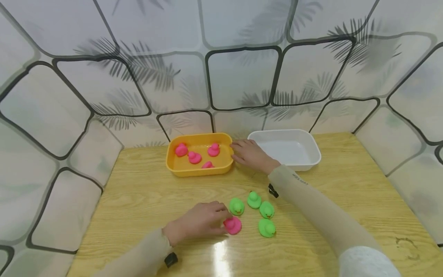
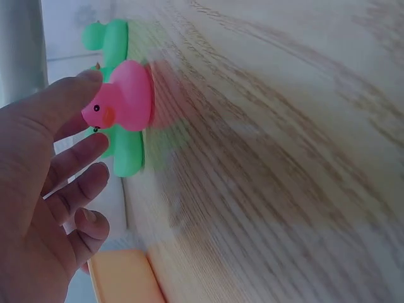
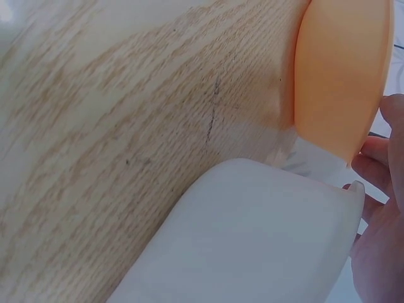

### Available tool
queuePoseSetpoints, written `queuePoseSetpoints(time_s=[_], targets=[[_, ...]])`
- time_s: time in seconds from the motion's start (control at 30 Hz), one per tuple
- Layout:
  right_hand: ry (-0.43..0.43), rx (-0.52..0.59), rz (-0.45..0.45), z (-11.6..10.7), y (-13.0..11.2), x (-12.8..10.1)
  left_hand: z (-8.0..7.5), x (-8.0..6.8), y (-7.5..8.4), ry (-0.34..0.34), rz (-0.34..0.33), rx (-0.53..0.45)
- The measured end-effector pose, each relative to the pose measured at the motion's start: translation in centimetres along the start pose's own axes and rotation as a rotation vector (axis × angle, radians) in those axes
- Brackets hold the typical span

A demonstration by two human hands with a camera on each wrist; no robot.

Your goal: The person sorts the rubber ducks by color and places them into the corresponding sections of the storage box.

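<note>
We see a small pink rubber duck (image 1: 233, 225) with an orange beak and a black dot eye, glossy and rounded, sitting on the wooden table (image 1: 138, 200) near the front edge, just left of a cluster of four green ducks (image 1: 254, 200). Our left hand (image 1: 199, 221) lies low on the table with its fingertips (image 2: 88, 79) touching the pink duck's head; the fingers are only loosely bent, spread apart, and not closed around it. Our right hand (image 1: 250, 154) reaches far across, the sleeved forearm stretched out over the green ducks, with its fingers resting at the right rim of the yellow tub (image 1: 173, 165), in the gap between that tub and the white tub (image 1: 311, 154); we cannot tell whether it grips the rim. Four more pink ducks (image 1: 194, 157) sit inside the yellow tub.
</note>
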State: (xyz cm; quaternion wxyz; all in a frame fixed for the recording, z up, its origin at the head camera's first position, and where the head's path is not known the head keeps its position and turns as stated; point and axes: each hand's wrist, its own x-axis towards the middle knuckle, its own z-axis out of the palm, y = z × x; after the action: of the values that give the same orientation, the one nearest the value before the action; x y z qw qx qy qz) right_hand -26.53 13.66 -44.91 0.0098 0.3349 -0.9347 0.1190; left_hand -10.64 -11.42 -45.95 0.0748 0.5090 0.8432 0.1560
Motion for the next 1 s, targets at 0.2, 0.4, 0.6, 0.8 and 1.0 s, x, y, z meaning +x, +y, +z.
queuePoseSetpoints(time_s=[0.2, 0.4, 0.6, 0.8, 1.0], targets=[[-0.011, -0.010, 0.008, 0.0, 0.1, 0.0, 0.3, 0.2, 0.1, -0.003, 0.007, 0.009], [-0.013, -0.019, 0.002, 0.1, 0.1, 0.1, 0.5, 0.3, 0.5, 0.010, 0.024, 0.029], [-0.005, -0.014, 0.004, 0.4, 0.0, 0.0, 0.7, 0.0, 0.7, 0.015, 0.024, 0.034], [-0.011, -0.024, -0.003, 0.5, -0.2, -0.1, 0.1, -0.4, 0.6, 0.025, 0.017, 0.029], [0.002, -0.025, 0.004, 0.2, 0.0, 0.0, -2.5, -0.3, -0.3, 0.061, -0.001, 0.042]])
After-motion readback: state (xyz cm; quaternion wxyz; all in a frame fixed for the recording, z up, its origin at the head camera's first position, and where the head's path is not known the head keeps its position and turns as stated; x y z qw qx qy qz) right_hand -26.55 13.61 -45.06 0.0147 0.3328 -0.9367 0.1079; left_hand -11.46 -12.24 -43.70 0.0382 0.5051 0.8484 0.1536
